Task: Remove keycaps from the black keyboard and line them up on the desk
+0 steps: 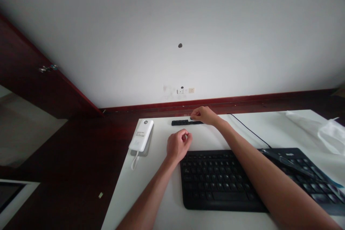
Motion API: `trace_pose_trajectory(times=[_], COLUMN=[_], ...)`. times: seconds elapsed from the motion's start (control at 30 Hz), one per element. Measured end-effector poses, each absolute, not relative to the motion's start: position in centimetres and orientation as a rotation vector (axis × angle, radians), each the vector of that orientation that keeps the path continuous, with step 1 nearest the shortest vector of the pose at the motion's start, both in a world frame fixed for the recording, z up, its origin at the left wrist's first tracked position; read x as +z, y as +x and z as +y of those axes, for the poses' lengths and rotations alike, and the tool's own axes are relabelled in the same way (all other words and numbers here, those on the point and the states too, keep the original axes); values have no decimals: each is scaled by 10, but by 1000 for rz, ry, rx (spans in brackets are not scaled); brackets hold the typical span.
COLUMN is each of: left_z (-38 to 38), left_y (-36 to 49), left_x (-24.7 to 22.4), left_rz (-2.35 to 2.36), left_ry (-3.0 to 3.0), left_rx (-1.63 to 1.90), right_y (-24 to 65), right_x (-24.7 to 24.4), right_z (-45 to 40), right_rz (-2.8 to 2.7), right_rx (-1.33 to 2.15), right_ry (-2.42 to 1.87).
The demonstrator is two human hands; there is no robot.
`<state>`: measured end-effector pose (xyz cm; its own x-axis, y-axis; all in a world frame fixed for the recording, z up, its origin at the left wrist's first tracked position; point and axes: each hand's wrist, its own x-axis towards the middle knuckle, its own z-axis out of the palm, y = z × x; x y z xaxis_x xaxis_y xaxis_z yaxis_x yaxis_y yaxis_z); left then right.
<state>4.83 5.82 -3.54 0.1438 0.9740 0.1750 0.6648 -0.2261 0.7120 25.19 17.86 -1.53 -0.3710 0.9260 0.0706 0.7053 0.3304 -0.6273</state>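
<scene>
Small black keycaps form a row near the far edge of the white table. At the right part of that row is my right hand, its fingers pinched on a small dark piece, probably a keycap. My left hand is curled just in front of the row, thumb and forefinger together; whatever may be between them is hidden. Below my hands lies a black keyboard, and my right forearm reaches across it.
A white power bank with a short cable lies at the table's left edge. Dark glasses rest on the keyboard's right part. A black cable runs to the far edge. White plastic lies at the right.
</scene>
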Motion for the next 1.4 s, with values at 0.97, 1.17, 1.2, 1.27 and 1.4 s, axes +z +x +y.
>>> trace_pose_trajectory(times=[0.97,1.17,1.2,1.27,1.4], left_z=[59,58,58,58,58], left_y=[49,49,49,49,49], left_x=[-37,-35,-35,-35,-36], left_rz=[1567,1568,1569,1573,1573], left_ry=[1971,1966,1963,1960,1965], left_rx=[863,858,857,854,855], right_y=[242,242,243,243,244], right_x=[-10,-8,-8,-7,-6], right_z=[177,176,176,175,173], right_rz=[-2331,-2305,-2299,-2288,-2272], right_rx=[551,546,541,528,509], right_ry=[-1311,-1412,-1424,-1443,-1470])
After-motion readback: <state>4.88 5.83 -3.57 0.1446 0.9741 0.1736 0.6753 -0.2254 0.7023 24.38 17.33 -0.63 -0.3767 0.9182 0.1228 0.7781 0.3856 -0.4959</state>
